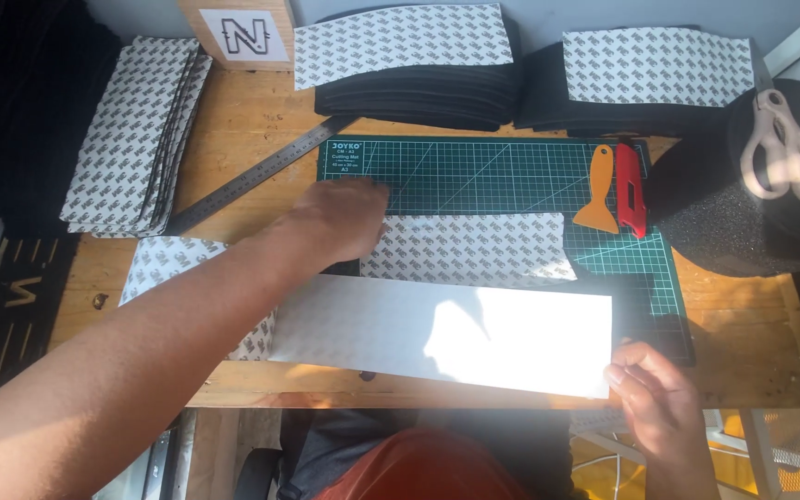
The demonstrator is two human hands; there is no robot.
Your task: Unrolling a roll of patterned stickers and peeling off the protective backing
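On the wooden table (252,120), the green cutting mat (511,171) lies half hidden under a printed sheet (474,248) and a glare-washed white sheet (437,333). The left hand (340,215) presses flat at the printed sheet's nine o'clock end, palm hidden. The right hand (655,393) pinches the white sheet's five o'clock corner.

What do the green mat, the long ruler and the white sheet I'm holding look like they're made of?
Green cutting mat: matte rubbery plastic, going by its printed grid and dull surface. Ruler: probably steel, grey with a brushed sheen. White sheet: likely glossy backing paper or film, thin and glaring in sunlight, pinched by the right hand. The left hand presses on the mat.
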